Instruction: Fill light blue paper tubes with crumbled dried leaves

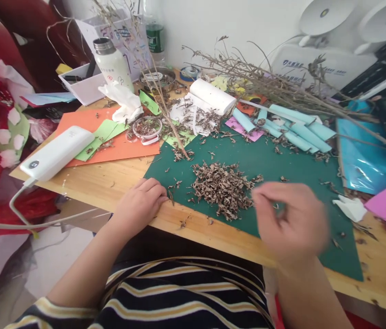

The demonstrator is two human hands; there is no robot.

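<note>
A heap of dried brown leaves [223, 189] lies on the dark green mat [302, 171] in front of me. To its right, my right hand [290, 219] is raised and slightly blurred, thumb and forefinger pinched together beside the heap. Whatever may be between those fingertips cannot be made out. My left hand [145, 201] rests at the front edge of the wooden table [193, 230], left of the heap, with its fingers curled together. A small leaf scrap [171, 196] lies by its fingertips.
Dry branches [282, 82] stretch across the back right, above blue paper rolls [302, 130]. At left are a white power bank [57, 153] with a cable, orange paper [124, 148] and a small round tub [147, 128]. An uncapped bottle [112, 64] stands behind.
</note>
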